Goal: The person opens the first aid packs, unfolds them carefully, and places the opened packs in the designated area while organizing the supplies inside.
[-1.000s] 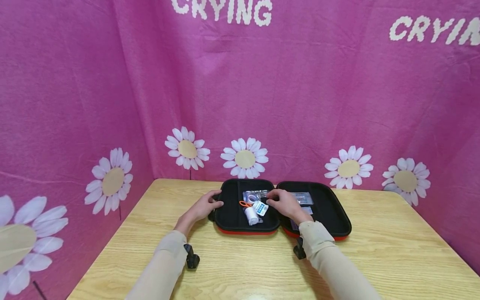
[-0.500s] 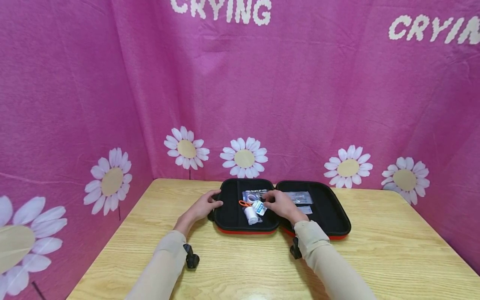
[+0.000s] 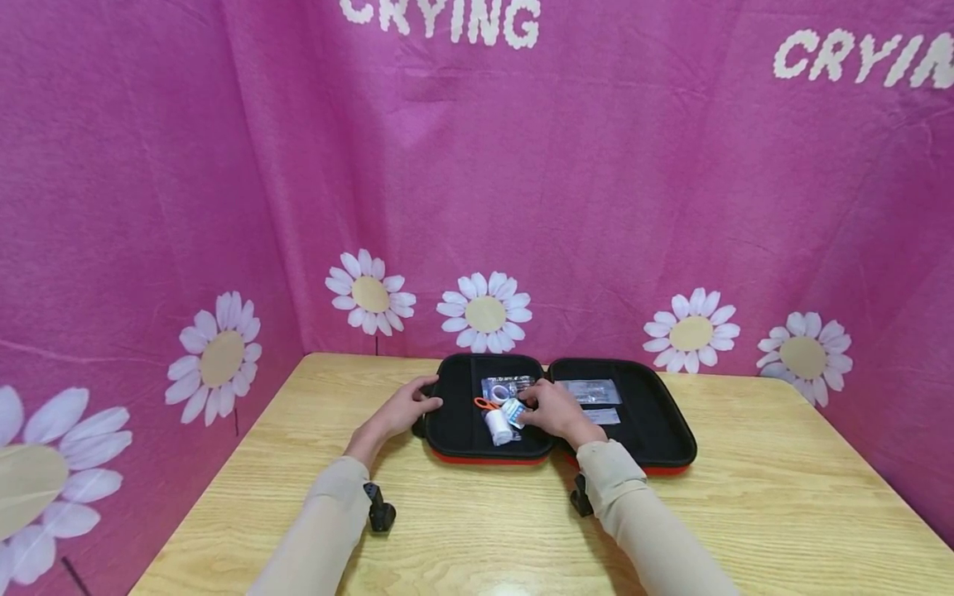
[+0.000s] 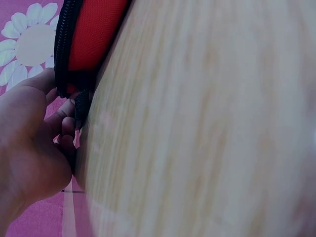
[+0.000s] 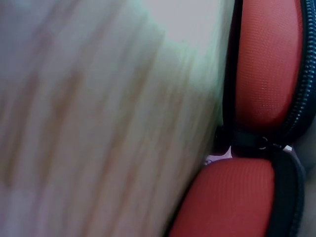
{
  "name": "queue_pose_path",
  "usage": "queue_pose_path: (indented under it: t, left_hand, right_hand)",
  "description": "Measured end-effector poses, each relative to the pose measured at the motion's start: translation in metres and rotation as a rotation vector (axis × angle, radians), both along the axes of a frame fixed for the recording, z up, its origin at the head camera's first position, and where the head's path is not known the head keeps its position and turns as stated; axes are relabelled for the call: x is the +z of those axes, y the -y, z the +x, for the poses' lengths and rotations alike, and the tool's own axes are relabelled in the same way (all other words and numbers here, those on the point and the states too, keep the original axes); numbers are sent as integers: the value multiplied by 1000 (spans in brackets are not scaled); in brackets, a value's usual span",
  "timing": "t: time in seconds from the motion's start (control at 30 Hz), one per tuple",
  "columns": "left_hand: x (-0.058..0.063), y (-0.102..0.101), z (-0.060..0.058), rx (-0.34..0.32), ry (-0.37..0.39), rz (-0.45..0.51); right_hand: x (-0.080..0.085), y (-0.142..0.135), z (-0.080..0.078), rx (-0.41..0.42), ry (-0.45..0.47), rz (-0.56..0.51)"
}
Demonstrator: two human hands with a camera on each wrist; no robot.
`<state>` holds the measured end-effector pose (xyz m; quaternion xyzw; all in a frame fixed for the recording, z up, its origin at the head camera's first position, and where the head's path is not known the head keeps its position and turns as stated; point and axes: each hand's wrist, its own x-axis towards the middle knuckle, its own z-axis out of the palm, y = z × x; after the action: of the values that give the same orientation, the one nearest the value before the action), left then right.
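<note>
An unzipped red case with a black lining [image 3: 452, 414] lies opened flat on the table. My left hand [image 3: 406, 407] grips its left edge; in the left wrist view the thumb is on the zipped rim and the other fingers [image 4: 66, 126] curl by the black handle. My right hand [image 3: 551, 407] reaches into the left half and pinches a small white-and-blue packet [image 3: 512, 411] at its right edge. Beside the packet lie a white roll in clear wrap [image 3: 498, 429], orange-handled scissors [image 3: 486, 403] and a roll of tape [image 3: 499, 394].
Clear plastic packets [image 3: 596, 391] are tucked in the right half of the case. The wooden table [image 3: 477, 521] runs back to a pink flowered cloth [image 3: 596, 207]. In the right wrist view the case's hinge [image 5: 247, 140] joins its two red shells.
My right hand has moved left and slightly nearer, onto the white-and-blue packet, which has shifted and turned a little. The left hand stays on the case's edge.
</note>
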<state>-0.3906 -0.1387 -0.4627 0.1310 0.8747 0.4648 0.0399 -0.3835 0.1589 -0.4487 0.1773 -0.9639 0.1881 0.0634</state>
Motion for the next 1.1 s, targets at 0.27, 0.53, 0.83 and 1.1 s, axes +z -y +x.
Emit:
queue_pose_path:
  t: [0.27, 0.53, 0.83, 1.1]
  left_hand:
    - [0, 0, 1, 0, 1, 4]
    - [-1, 0, 1, -2, 15, 4]
    - [0, -1, 0, -4, -2, -4]
    - [1, 0, 0, -3, 2, 6]
  right_hand:
    - [1, -1, 3, -31, 45, -166]
    - [3, -12, 8, 7, 63, -353]
    - [15, -29, 15, -56, 45, -390]
    - [24, -46, 23, -87, -18, -407]
